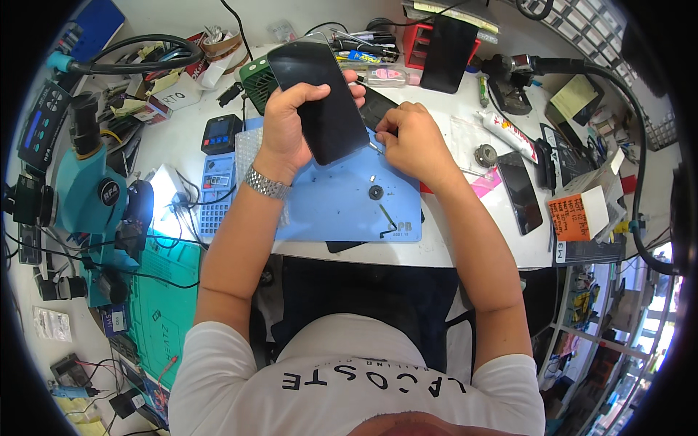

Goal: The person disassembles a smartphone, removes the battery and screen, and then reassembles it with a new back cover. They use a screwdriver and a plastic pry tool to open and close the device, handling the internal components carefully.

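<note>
My left hand (287, 134), with a metal watch at the wrist, grips a large black phone (323, 116), screen up, held at a tilt above the blue mat (313, 218). My right hand (414, 142) is beside the phone's right edge, fingers curled over the mat's top edge near a dark flat piece (380, 105) and a thin metal tool (376, 148); what its fingertips hold is hidden. Lower on the mat lie a round black part (376, 192), tiny pieces and a green strip (387, 218). Bubble wrap (247, 149) sticks out behind my left wrist.
A teal microscope (98, 200) with a lit lamp and cables stands left, above a green mat (163, 298). A green device (256, 83), pens and an upright phone (448, 54) line the back. Right are a tube (502, 134), another phone (520, 192), papers and a black arm stand (512, 87).
</note>
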### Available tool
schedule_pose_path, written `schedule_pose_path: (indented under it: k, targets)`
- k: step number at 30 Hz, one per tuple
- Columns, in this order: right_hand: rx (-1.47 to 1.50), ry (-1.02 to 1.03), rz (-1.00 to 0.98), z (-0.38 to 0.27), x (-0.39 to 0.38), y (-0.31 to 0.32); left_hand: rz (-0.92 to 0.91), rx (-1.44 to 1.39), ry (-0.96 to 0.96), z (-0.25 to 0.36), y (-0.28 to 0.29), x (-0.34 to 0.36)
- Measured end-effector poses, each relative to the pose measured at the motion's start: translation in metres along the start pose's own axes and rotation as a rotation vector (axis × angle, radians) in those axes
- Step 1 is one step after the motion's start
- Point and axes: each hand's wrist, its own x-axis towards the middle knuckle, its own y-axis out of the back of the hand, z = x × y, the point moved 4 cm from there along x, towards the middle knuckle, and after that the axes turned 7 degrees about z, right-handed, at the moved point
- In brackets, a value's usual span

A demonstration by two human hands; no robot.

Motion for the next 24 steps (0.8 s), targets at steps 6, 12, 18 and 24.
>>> schedule_pose_path:
  k: [6,12,18,24]
  targets:
    - [0.006,0.073,0.101,-0.004,-0.003,0.001,0.004,0.098,-0.032,0.001,-0.004,-0.005]
    - [-0.107,0.101,0.081,-0.006,-0.004,-0.007,0.04,0.112,-0.02,0.0,-0.006,-0.005]
    - [-0.071,0.051,0.033,-0.003,-0.005,-0.011,0.069,0.177,-0.011,0.0,-0.006,-0.006]
    - [0.177,0.008,0.163,0.002,-0.001,-0.002,0.123,0.257,-0.015,-0.006,-0.001,-0.002]
